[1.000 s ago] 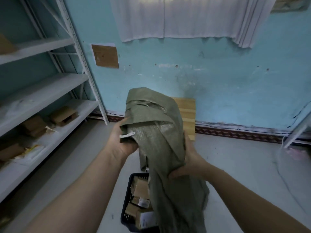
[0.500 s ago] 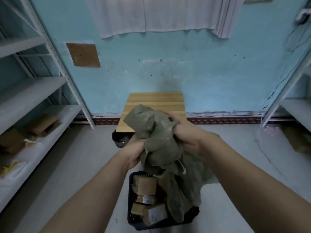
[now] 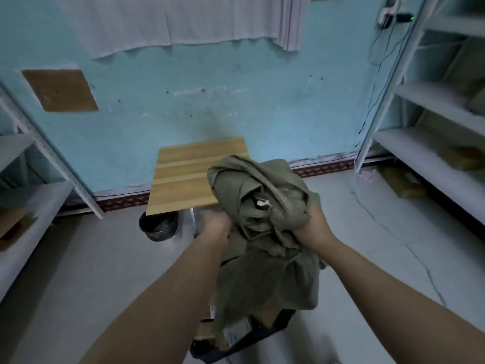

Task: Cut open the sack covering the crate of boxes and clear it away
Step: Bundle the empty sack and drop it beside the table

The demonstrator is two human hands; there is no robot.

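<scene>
Head view: a crumpled olive-green woven sack (image 3: 262, 195) is bunched up in the air in front of the person, above a dark plastic crate (image 3: 273, 331) that stands on the grey floor (image 3: 78, 271) at the bottom of the picture. The sack's loose lower end hangs down over the crate and hides most of it. Beside the cloth, a few brown cardboard boxes (image 3: 231, 334) with pale labels show inside the crate.

The right hand (image 3: 313, 228) grips the bundle from the right and below. Its fingers are curled into the cloth and mostly hidden by it. The left hand (image 3: 214, 225) is at the sack's left edge and blurred, so I cannot tell whether its fingers are wide or closed on the fabric. A small white tuft of thread (image 3: 263, 203) sits in the folds near the middle of the bundle.

Behind the sack, a light wooden slatted table (image 3: 189, 179) stands against the pale blue wall (image 3: 236, 101), with a black bucket (image 3: 158, 225) on the floor beneath its front edge. Grey metal shelving stands on the left (image 3: 39, 206) and on the right (image 3: 433, 153). A white curtain (image 3: 183, 19) hangs at the top of the wall.
</scene>
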